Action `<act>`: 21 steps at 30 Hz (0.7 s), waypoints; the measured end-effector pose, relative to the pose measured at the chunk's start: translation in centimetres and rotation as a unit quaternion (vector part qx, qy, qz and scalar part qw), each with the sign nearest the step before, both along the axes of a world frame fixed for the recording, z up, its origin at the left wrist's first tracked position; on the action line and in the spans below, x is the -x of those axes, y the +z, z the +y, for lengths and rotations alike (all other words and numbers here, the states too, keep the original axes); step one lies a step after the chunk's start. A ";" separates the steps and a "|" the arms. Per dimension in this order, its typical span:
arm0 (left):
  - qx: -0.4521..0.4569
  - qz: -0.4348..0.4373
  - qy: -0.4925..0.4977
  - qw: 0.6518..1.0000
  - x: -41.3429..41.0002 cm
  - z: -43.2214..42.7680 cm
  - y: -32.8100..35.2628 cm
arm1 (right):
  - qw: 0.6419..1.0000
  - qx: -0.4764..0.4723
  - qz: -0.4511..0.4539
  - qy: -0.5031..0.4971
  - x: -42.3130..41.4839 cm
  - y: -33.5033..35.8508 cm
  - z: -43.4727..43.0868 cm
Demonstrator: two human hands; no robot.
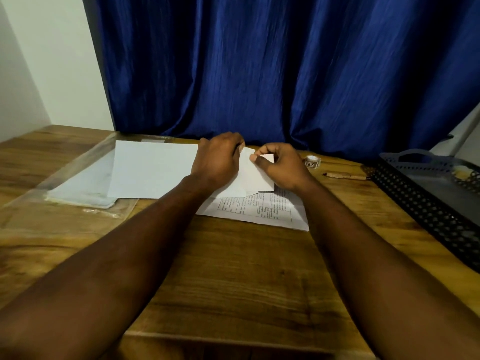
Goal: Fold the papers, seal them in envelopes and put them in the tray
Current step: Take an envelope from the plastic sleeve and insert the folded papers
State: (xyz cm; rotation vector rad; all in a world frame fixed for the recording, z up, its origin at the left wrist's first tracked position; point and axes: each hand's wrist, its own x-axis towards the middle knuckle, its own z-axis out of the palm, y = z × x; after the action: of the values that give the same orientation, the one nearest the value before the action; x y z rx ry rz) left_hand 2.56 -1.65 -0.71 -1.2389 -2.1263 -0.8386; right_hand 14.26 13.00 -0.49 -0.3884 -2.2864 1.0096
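- Bare table (233, 276) is lying open at the front, between the forearms.
- The curtain (285, 74) is hanging to the table's far edge, closing the back.
- The left hand (218, 159) and right hand (283, 167), gripping a folded paper (255, 178), are blocking the far middle.
- The tray (415, 201) is filling the right side, with a pencil (345, 175) and tape roll (313, 161) lying between it and the right hand.
- A plastic sleeve (78, 188) and white sheet (150, 172) are covering the left.

The curtain (285, 74) is deep blue, finely crinkled. The table (233, 268) shows brown wood grain. The blank sheet (153, 172) and folded paper (257, 175) are plain white; the printed sheet (262, 209) carries a black text grid. The tray (415, 203) is black, perforated with round holes.
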 end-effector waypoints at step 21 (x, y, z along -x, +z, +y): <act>-0.039 -0.035 -0.060 0.997 0.1 0.0 0.1 | 0.960 0.276 -0.014 0.039 -0.6 -0.6 -0.8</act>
State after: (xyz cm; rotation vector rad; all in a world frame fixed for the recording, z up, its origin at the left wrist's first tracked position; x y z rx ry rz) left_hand 2.43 -1.61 -0.66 -1.3261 -2.0684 -1.0202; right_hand 14.88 12.22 -1.10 -0.5404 -2.0232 1.6946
